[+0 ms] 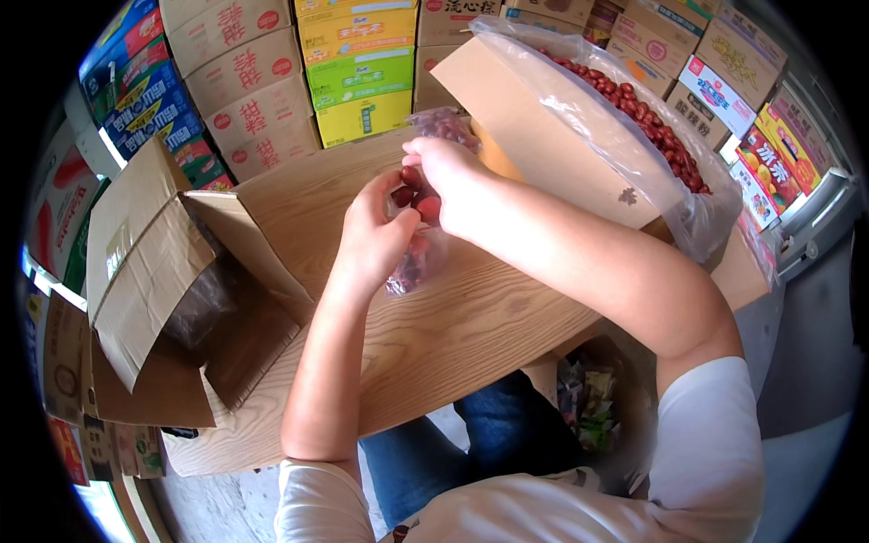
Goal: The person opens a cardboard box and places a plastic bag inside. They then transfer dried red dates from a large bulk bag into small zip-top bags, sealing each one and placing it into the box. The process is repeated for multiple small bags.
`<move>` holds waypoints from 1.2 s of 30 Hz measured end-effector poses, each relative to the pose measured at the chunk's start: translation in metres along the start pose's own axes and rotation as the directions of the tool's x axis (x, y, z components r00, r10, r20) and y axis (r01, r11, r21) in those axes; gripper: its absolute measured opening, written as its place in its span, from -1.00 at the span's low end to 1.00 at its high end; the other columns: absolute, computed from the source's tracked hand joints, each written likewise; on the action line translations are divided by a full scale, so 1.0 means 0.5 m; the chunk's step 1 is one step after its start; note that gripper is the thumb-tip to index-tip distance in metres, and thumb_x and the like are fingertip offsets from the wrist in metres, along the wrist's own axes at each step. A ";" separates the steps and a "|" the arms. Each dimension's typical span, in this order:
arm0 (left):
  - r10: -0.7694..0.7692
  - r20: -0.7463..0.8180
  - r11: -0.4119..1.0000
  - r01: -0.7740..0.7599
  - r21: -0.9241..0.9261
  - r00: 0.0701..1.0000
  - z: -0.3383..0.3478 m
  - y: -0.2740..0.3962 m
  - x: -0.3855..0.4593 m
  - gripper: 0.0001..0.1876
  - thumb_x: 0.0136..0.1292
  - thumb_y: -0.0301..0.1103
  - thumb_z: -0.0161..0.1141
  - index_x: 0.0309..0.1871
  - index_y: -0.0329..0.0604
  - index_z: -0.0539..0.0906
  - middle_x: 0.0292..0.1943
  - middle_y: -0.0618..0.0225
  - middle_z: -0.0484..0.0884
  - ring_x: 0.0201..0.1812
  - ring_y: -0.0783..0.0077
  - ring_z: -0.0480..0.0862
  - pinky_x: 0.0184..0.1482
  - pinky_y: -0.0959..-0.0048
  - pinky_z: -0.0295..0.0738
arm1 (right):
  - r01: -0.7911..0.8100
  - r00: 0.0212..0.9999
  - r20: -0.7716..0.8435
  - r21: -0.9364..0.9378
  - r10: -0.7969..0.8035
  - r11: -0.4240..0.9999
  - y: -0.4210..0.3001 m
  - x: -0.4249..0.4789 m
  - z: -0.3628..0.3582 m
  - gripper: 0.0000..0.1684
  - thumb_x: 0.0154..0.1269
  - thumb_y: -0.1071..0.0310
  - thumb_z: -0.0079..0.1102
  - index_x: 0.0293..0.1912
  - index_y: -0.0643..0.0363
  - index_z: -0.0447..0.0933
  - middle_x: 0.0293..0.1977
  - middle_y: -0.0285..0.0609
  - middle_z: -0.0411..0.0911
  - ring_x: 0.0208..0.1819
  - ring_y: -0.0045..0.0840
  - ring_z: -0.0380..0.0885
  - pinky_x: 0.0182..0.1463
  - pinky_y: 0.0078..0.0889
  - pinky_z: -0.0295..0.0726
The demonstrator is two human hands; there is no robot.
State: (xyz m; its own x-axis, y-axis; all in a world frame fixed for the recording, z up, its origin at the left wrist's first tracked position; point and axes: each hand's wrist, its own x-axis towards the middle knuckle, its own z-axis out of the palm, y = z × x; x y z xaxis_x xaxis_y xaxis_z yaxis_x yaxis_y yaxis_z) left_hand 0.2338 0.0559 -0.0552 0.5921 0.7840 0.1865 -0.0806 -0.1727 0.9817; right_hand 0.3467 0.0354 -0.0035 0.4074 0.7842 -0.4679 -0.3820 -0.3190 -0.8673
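Over the wooden table (434, 339), my left hand (377, 234) grips the mouth of a clear plastic bag (415, 266) that has dark red fruit in its lower part. Several red jujubes (411, 178) show at the bag's mouth, between my two hands. My right hand (445, 178) is at the far side of the mouth, close against these jujubes. Its fingers are partly hidden, so I cannot tell whether it grips the bag or the fruit. Just beyond it lies another clear bag of dark red fruit (445, 127).
A large carton (543, 129) lined with clear plastic and full of red jujubes stands at the right. At the left an open cardboard box (153, 271) lies on its side, with clear plastic inside. Stacked cartons (248, 81) line the back. Below the table's edge is a bin of wrappers (594, 400).
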 end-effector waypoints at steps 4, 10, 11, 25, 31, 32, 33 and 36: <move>0.017 -0.028 1.000 -0.016 0.015 0.999 0.004 -0.007 -0.001 -0.49 0.09 -0.60 0.03 0.19 -0.51 0.44 -0.16 0.06 0.66 -0.47 0.46 0.64 -0.41 0.47 0.56 | -0.001 1.000 -0.030 -0.015 0.001 1.000 -0.009 -0.016 0.007 -0.69 0.40 0.11 0.04 -0.04 0.11 0.38 -0.29 -0.16 0.47 -0.33 -0.39 0.49 -0.30 -0.26 0.48; 0.000 0.004 0.997 0.000 -0.075 1.000 0.009 -0.001 -0.009 -0.46 0.09 -0.61 0.02 0.23 -0.49 0.41 -0.25 0.07 0.67 -0.49 0.47 0.65 -0.42 0.48 0.56 | 0.069 0.994 -0.088 -0.021 -0.071 0.997 -0.017 -0.032 0.009 -0.71 0.37 0.14 0.08 -0.05 0.10 0.39 -0.17 -0.13 0.47 -0.13 -0.39 0.42 -0.09 -0.22 0.43; 0.012 0.009 0.998 -0.012 -0.070 1.000 0.011 -0.001 -0.010 -0.46 0.10 -0.61 0.02 0.24 -0.48 0.40 -0.27 0.08 0.67 -0.50 0.48 0.64 -0.44 0.49 0.56 | 0.121 0.988 -0.090 -0.029 -0.123 0.992 -0.015 -0.027 0.007 -0.72 0.36 0.15 0.09 -0.06 0.10 0.40 -0.14 -0.11 0.46 -0.11 -0.38 0.41 -0.02 -0.20 0.40; -0.032 0.068 0.993 0.024 0.116 0.997 0.014 0.028 -0.033 -0.41 0.04 -0.63 -0.09 0.26 -0.49 0.42 0.17 0.11 0.53 -0.47 0.54 0.55 -0.44 0.54 0.48 | 0.653 0.750 0.361 -0.543 -0.555 0.528 -0.210 -0.135 -0.246 -0.40 0.24 0.01 0.29 0.13 0.19 0.48 0.05 -0.03 0.50 0.15 -0.42 0.42 0.19 -0.28 0.42; -0.002 0.072 0.990 -0.009 0.143 0.997 0.023 0.034 -0.027 -0.44 0.04 -0.63 -0.10 0.20 -0.47 0.48 -0.02 0.15 0.63 -0.56 0.59 0.50 -0.53 0.55 0.43 | 0.203 0.705 0.075 -0.974 -0.705 0.100 -0.384 0.006 -0.622 -0.29 0.29 -0.08 0.22 0.28 0.14 0.38 0.25 -0.05 0.41 0.33 -0.31 0.34 0.40 -0.26 0.23; 0.024 0.060 0.980 -0.036 0.196 0.998 0.017 0.030 -0.027 -0.46 0.05 -0.63 -0.09 0.19 -0.45 0.49 -0.12 0.19 0.64 -0.57 0.61 0.49 -0.53 0.56 0.41 | 0.086 0.758 0.008 -0.992 -0.652 0.088 -0.377 0.018 -0.661 -0.22 0.28 -0.10 0.22 0.33 0.14 0.32 0.31 -0.01 0.34 0.38 -0.29 0.29 0.43 -0.23 0.18; 0.052 0.050 0.967 -0.063 0.248 0.997 0.009 0.024 -0.028 -0.48 0.07 -0.63 -0.08 0.18 -0.44 0.51 -0.21 0.23 0.64 -0.59 0.62 0.47 -0.54 0.57 0.39 | -0.033 0.798 -0.066 -0.997 -0.599 0.066 -0.372 0.028 -0.697 -0.16 0.27 -0.12 0.23 0.39 0.14 0.27 0.37 0.02 0.27 0.42 -0.27 0.24 0.47 -0.20 0.13; 0.116 0.071 0.889 -0.135 0.438 0.991 0.008 0.032 -0.030 -0.55 0.10 -0.62 -0.02 0.12 -0.43 0.55 -0.24 0.02 0.66 -0.54 0.42 0.55 -0.40 0.43 0.47 | -0.220 0.873 -0.198 -0.975 -0.446 0.001 -0.352 0.056 -0.806 -0.07 0.26 -0.27 0.13 0.44 0.04 0.19 0.45 0.04 0.12 0.48 -0.20 0.09 0.50 -0.15 0.07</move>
State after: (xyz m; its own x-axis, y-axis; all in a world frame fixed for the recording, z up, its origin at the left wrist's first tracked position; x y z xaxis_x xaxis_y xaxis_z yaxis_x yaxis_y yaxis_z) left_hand 0.2270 0.0388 -0.0424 0.6339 0.7147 0.2957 0.1996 -0.5205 0.8302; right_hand 0.7595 -0.1007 0.0675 0.6899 0.7218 -0.0551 0.7190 -0.6921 -0.0630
